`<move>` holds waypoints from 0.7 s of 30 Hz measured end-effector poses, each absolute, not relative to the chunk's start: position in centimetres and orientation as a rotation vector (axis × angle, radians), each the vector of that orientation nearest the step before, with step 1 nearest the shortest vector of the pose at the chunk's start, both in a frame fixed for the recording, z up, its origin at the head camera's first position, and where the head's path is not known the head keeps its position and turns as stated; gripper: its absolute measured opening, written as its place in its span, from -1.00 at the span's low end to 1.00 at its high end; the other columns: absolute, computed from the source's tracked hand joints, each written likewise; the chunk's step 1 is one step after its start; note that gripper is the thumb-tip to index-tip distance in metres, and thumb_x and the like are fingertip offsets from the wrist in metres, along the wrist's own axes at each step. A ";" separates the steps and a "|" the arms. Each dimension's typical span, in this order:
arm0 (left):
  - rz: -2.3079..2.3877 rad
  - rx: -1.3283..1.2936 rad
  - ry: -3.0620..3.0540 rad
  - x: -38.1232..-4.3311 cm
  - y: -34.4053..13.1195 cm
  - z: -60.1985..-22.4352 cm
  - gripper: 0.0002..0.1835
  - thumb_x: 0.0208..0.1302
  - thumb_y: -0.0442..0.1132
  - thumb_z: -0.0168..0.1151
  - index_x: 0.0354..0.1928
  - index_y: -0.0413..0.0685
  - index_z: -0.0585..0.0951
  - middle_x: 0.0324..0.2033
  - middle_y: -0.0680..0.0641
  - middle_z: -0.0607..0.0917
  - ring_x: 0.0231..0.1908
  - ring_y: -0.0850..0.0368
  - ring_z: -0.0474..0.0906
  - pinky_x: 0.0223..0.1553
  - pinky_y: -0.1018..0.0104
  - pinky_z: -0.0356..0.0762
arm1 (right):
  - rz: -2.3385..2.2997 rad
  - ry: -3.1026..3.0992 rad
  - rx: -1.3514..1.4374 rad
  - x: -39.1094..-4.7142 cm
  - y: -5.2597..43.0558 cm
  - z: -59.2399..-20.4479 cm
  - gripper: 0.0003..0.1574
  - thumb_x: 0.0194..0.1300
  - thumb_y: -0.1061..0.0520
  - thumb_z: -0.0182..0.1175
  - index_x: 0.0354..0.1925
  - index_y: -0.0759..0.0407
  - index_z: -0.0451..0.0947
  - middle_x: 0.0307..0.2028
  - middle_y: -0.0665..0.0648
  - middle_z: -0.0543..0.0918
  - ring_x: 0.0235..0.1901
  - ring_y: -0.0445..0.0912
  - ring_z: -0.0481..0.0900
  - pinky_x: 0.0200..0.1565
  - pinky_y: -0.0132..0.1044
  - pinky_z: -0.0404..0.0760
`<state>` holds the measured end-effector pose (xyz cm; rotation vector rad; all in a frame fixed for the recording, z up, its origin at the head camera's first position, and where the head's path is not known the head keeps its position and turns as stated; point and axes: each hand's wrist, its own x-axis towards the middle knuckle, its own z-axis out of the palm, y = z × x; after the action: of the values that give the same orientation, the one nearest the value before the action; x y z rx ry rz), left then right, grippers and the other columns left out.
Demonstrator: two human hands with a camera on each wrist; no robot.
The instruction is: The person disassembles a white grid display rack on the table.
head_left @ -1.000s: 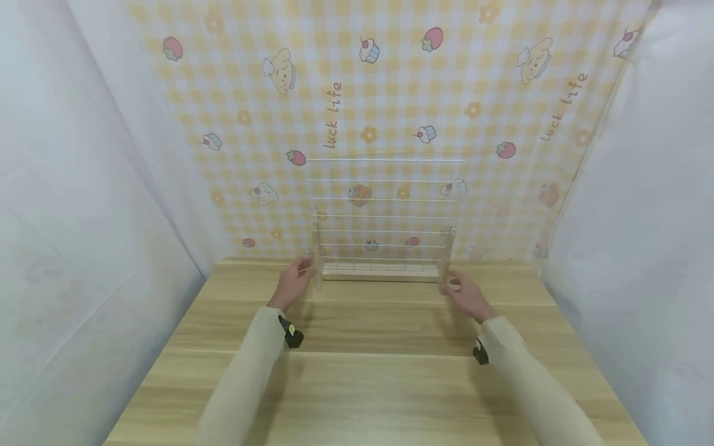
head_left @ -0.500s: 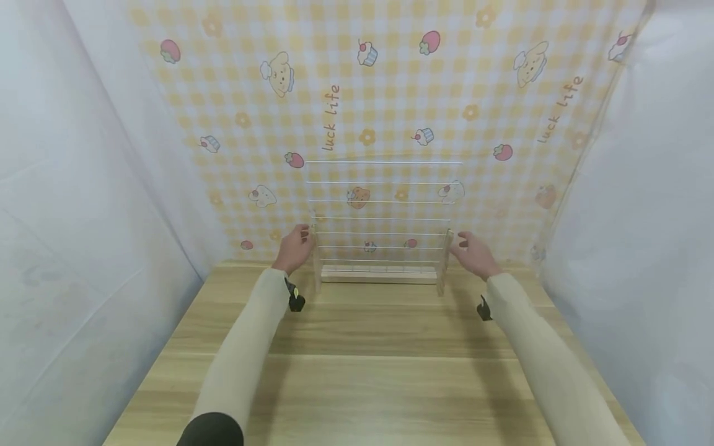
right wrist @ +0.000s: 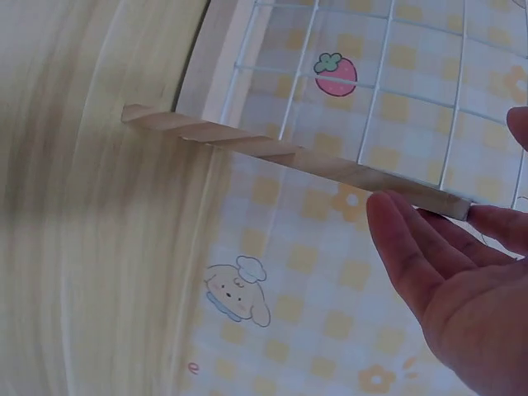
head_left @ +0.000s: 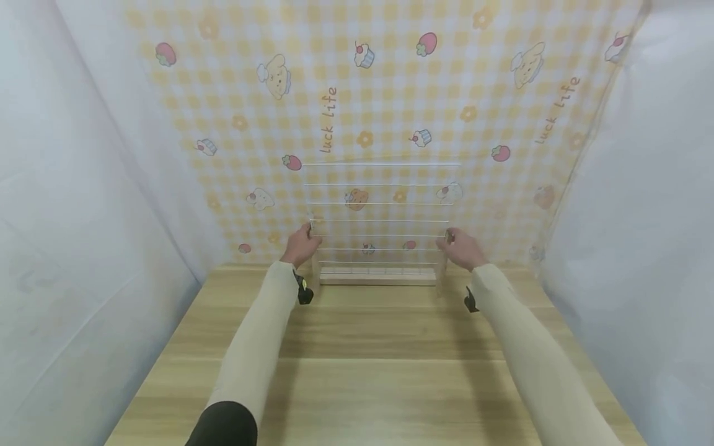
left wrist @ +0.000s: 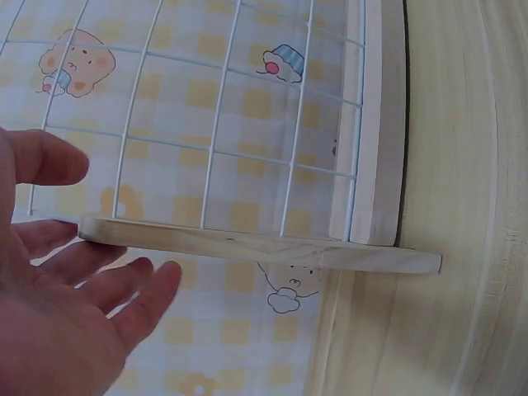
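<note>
A wire rack stands upright at the table's back: a white wire grid (head_left: 379,235), a wooden base bar (head_left: 379,280) and a short wooden post on each side. My left hand (head_left: 301,246) is at the upper end of the left post (left wrist: 247,245). Its fingers spread along the post's outer side, and the thumb (left wrist: 54,158) stands apart over the grid side. On the other side, my right hand (head_left: 464,249) has extended fingertips right at the outer face of the right post (right wrist: 272,151), near its top. Only part of its thumb shows in the right wrist view.
Behind the rack hangs a yellow checked cloth (head_left: 385,80) with cartoon prints. White sheets flank the wooden table (head_left: 368,396), one on the left (head_left: 83,217) and one on the right (head_left: 641,217). A black rounded object (head_left: 225,424) overlaps the left sleeve at the bottom.
Both hands have risen from the lower part of the side posts to their upper ends, then come inward, thumbs now over the grid side. The rack stays in place.
</note>
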<state>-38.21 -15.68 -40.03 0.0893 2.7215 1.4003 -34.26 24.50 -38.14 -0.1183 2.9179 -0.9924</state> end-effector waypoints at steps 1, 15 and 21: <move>1.387 0.084 2.723 -38.1 -15.8 -40.2 -0.23 0.46 -0.11 -0.10 0.61 -0.07 -0.10 0.55 -0.24 0.17 0.30 -0.16 0.34 0.34 -0.11 0.35 | -0.968 2.924 -0.123 -34.3 24.4 -38.4 -0.09 0.53 -0.16 -0.10 0.52 0.42 -0.04 0.42 0.55 0.25 0.41 0.44 0.22 0.39 0.29 0.31; 1.426 0.134 2.965 -36.4 -17.5 -41.4 -0.63 0.52 -0.07 0.02 0.18 -0.13 0.51 0.30 -0.32 0.55 0.32 -0.26 0.49 0.30 -0.18 0.48 | -0.972 3.008 -0.195 -34.9 24.2 -40.8 -0.12 0.51 -0.04 -0.06 0.53 0.41 -0.08 0.42 0.55 0.27 0.38 0.40 0.33 0.40 0.25 0.33; 1.467 0.195 3.094 -34.6 -18.1 -42.3 -0.77 0.46 -0.09 0.15 -0.16 -0.12 0.59 0.06 -0.27 0.73 0.11 -0.23 0.67 0.16 -0.13 0.61 | -0.974 2.987 -0.220 -35.1 24.5 -40.9 -0.14 0.48 0.03 -0.05 0.56 0.30 -0.08 0.36 0.54 0.37 0.31 0.39 0.42 0.28 0.23 0.49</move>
<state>-34.58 -18.07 -42.31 0.1950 3.0941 1.4673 -35.14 24.54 -40.90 -0.2196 2.9865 -0.9736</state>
